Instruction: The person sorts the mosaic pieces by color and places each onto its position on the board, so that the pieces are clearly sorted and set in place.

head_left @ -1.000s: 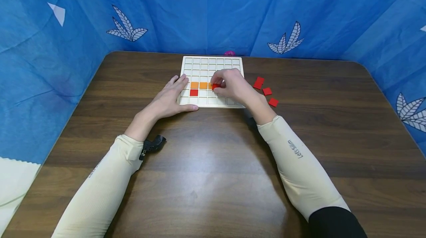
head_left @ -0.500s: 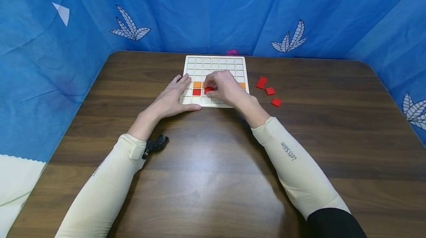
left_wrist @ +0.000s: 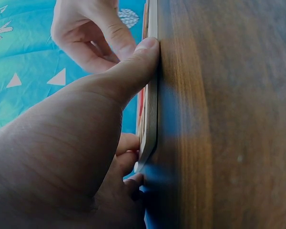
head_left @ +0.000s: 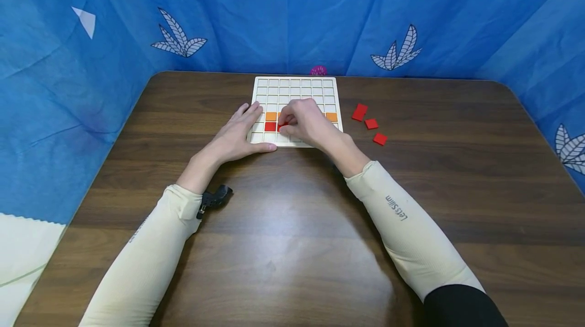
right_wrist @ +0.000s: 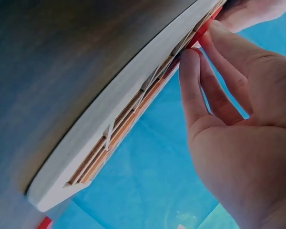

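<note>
A white square-grid board (head_left: 294, 83) lies near the table's far edge. My left hand (head_left: 230, 136) rests at its left side, fingers spread along that edge and thumb at the front corner. One red square tile (head_left: 270, 126) sits in a cell there, below a row with orange tiles (head_left: 331, 117), partly covered by my right hand (head_left: 308, 121). With thumb and fingertips my right hand holds a second red tile (right_wrist: 203, 31) at the cell just right of the first. In the head view those fingers hide most of it.
Loose red tiles (head_left: 371, 123) lie on the brown wooden table (head_left: 292, 246) to the right of the board. A blue patterned cloth (head_left: 256, 17) hangs behind the table. A black wrist camera (head_left: 216, 198) is strapped on the left forearm.
My right hand has moved left across the board with the red tile, down to the cell beside the first red tile, where the tile now lies lower. The left hand has stayed in place.
</note>
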A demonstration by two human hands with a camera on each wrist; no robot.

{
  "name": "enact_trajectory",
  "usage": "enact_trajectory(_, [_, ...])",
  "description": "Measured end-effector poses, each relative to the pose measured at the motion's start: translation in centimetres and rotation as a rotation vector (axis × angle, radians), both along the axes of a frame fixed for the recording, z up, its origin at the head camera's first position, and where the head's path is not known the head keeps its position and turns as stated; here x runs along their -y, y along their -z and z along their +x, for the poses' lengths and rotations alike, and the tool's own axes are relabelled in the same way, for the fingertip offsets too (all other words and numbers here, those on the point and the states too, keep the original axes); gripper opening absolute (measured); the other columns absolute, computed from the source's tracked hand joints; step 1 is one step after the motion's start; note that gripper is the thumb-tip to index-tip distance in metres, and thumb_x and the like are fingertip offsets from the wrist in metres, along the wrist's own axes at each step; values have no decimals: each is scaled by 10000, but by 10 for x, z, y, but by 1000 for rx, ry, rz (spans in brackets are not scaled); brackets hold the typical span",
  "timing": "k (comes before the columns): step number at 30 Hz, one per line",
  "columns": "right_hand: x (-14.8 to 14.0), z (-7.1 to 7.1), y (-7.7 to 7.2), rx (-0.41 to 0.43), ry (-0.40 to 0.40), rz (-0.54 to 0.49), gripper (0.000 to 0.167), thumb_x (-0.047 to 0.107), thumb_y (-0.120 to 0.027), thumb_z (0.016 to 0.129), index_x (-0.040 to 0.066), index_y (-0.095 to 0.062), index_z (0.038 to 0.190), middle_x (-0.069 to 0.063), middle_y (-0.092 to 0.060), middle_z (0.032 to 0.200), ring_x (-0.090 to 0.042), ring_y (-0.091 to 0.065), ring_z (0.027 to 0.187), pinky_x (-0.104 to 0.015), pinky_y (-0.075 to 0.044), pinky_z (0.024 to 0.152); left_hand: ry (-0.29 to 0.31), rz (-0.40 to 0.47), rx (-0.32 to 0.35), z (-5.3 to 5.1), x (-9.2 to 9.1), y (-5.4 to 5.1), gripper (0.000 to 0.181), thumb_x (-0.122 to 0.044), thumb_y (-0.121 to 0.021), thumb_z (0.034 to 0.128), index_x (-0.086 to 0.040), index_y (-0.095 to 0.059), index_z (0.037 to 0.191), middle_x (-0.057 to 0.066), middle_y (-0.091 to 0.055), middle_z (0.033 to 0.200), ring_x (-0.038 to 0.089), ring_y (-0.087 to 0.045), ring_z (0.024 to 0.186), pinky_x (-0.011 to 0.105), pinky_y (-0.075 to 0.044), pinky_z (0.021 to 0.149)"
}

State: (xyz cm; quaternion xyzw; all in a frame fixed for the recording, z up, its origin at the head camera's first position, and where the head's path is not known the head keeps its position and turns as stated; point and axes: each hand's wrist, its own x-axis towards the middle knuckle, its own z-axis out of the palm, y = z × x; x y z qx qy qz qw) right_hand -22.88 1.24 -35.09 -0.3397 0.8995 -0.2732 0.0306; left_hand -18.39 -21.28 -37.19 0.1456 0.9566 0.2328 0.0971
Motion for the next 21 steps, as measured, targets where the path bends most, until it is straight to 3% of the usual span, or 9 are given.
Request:
enact_trajectory(14, [0, 1, 0, -9, -4, -20, 66, 39, -827, 900, 34, -802, 961, -87, -755, 981, -191, -727, 923, -312, -592, 927, 7, 4, -5, 1, -1, -2, 1127, -596, -783, 887, -65, -194, 1687, 80, -81, 1787, 339, 2, 1653, 558, -143, 1316])
enact_trajectory(21, [-6, 3, 3, -17, -25, -27, 59, 63, -773, 927, 56, -807, 975, -64, -763, 979, -182, -718, 917, -306, -586, 922, 3, 0, -5, 0, -1, 3, 1134, -604, -785, 880, -75, -193, 1689, 71, -82, 1788, 337, -2, 1653, 575, -142, 1312])
